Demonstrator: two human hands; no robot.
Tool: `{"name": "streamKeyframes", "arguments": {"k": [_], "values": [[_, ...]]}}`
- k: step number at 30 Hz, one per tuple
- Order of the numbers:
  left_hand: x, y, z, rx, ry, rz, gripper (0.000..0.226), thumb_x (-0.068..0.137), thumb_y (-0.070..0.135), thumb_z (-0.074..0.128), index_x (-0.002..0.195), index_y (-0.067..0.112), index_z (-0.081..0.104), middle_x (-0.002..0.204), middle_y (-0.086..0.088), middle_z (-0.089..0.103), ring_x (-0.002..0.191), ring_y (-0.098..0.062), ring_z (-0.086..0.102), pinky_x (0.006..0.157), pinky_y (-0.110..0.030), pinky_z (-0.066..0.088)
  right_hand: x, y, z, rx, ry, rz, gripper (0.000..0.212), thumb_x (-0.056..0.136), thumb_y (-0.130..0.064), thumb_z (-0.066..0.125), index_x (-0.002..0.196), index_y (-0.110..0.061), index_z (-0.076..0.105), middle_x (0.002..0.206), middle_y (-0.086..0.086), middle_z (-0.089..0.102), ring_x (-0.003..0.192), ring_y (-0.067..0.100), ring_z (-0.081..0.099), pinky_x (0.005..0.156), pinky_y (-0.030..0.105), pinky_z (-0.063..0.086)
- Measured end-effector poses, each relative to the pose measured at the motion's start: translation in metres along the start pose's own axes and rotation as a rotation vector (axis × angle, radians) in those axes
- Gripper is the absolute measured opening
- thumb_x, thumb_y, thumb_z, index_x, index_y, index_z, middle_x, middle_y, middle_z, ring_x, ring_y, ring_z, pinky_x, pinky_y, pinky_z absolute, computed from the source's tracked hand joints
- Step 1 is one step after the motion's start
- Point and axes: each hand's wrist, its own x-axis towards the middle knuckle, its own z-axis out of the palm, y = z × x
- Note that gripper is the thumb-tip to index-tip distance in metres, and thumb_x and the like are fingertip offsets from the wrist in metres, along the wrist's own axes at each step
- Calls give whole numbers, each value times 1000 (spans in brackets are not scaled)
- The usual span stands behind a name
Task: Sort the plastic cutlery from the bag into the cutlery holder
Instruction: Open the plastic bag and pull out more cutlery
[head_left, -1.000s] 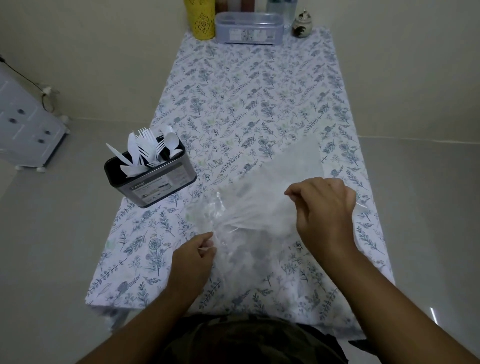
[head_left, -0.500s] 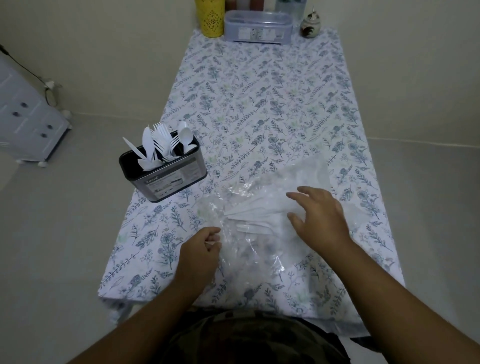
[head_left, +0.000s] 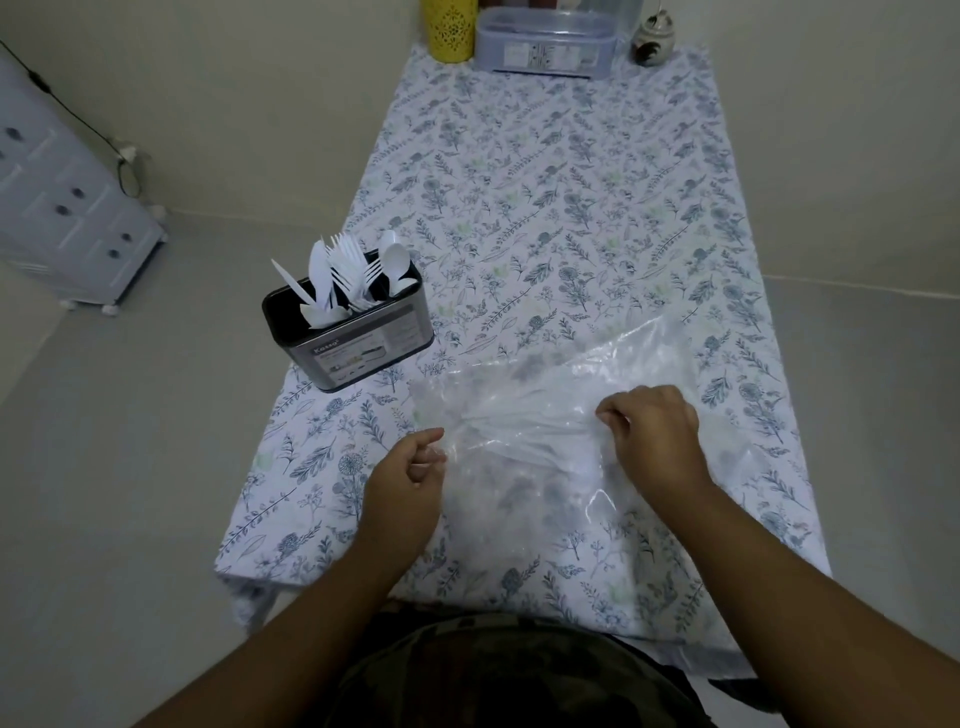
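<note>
A clear plastic bag (head_left: 524, 415) lies crumpled on the flowered tablecloth in front of me. My left hand (head_left: 408, 480) pinches its left edge. My right hand (head_left: 652, 434) has its fingers curled into the bag's film near the middle. I cannot tell whether cutlery is left inside the bag. A black cutlery holder (head_left: 358, 332) stands at the table's left edge, with white plastic knives, forks (head_left: 349, 262) and spoons (head_left: 395, 260) sticking up out of it.
The long table (head_left: 545, 182) runs away from me. At its far end stand a yellow container (head_left: 451, 23), a clear lidded box (head_left: 545, 44) and a small round jar (head_left: 653, 41). A white drawer unit (head_left: 62, 202) stands on the floor at left.
My right hand went from lying flat on the bag to gripping its film with curled fingers. The bag is now flatter and more spread out. My left hand stayed at the bag's left edge.
</note>
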Motion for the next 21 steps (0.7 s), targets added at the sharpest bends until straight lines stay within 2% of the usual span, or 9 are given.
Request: {"name": "streamKeyframes", "arguments": {"k": [3, 5, 10, 16, 18, 21], "values": [[1, -3, -4, 58, 8, 29, 36, 98, 5, 56, 127, 25, 63, 90, 10, 64, 64, 4, 55, 60, -10, 46, 3, -22, -28, 4, 177, -89, 8, 88, -12, 77, 87, -20, 78, 83, -3, 71, 99, 25, 51, 83, 30, 25], [0, -4, -4, 61, -3, 38, 37, 97, 5, 58, 130, 21, 62, 87, 11, 61, 64, 6, 55, 60, -10, 45, 1, -35, -42, 2, 221, -121, 9, 88, -13, 76, 88, -22, 77, 85, -4, 70, 99, 19, 43, 83, 27, 21], [-5, -7, 1, 58, -31, 37, 34, 97, 11, 62, 129, 21, 63, 72, 11, 52, 55, 2, 47, 55, -12, 42, -5, -59, -56, 19, 239, -170, 9, 89, -14, 76, 90, -23, 77, 85, -5, 68, 95, 18, 43, 81, 27, 19], [-7, -3, 3, 77, -71, 58, 24, 98, 18, 62, 120, 26, 66, 66, 5, 57, 51, 1, 45, 49, -15, 41, -11, -73, -65, 18, 245, -178, 9, 91, -18, 75, 91, -27, 77, 86, -7, 66, 93, 19, 47, 79, 32, 21], [-7, -4, 4, 51, -81, 49, 22, 97, 19, 63, 116, 29, 67, 71, -6, 62, 53, -4, 47, 49, -20, 45, -11, -75, -69, 41, 259, -184, 10, 93, -18, 73, 92, -27, 76, 87, -8, 66, 93, 17, 46, 80, 31, 20], [-8, -5, 5, 36, -87, 28, 20, 95, 18, 66, 111, 30, 68, 83, -1, 70, 61, -7, 57, 55, -22, 53, -10, -76, -71, 42, 236, -170, 10, 94, -19, 71, 93, -28, 76, 88, -8, 65, 93, 14, 43, 79, 31, 21]]}}
